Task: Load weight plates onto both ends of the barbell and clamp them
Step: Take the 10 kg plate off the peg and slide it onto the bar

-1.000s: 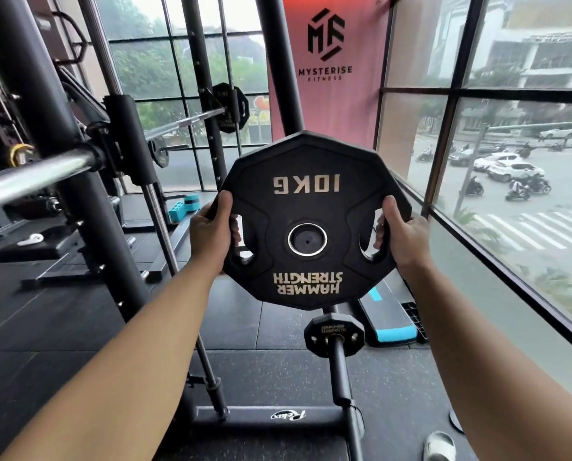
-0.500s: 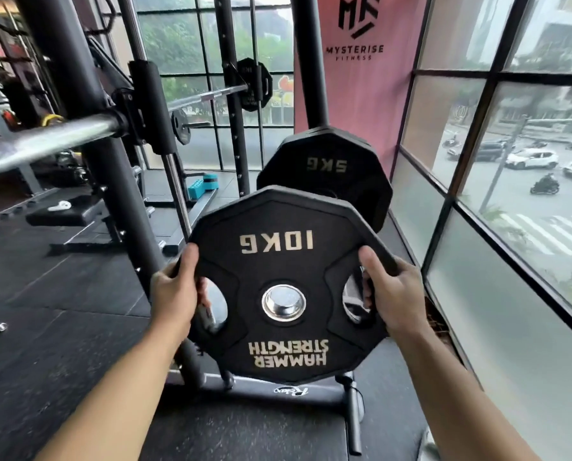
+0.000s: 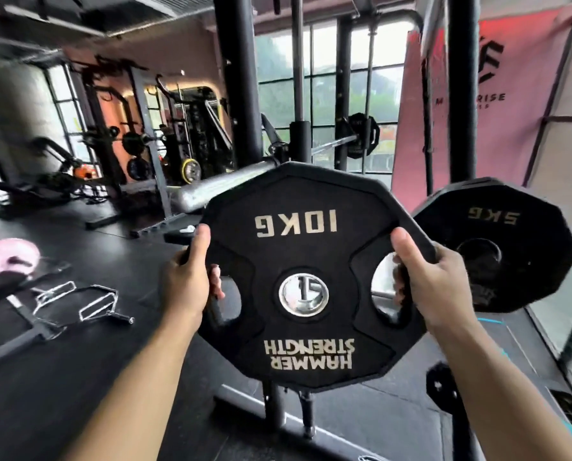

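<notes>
Since half a second ago the view has swung left, and the 10 kg plate point(image 3: 306, 277) now covers the end of the chrome barbell sleeve point(image 3: 226, 187) at frame centre. Left hand point(image 3: 186, 287) and right hand point(image 3: 432, 284) each grip a cut-out at its sides. Its matte, many-sided face reads upside down. Behind, right, a 5 kg plate point(image 3: 504, 241) shows partly, blurred.

Both bare forearms extended forward, left grip point(image 3: 186, 281) and right grip point(image 3: 431, 281) closed, thumbs upward, fingers curled.
</notes>
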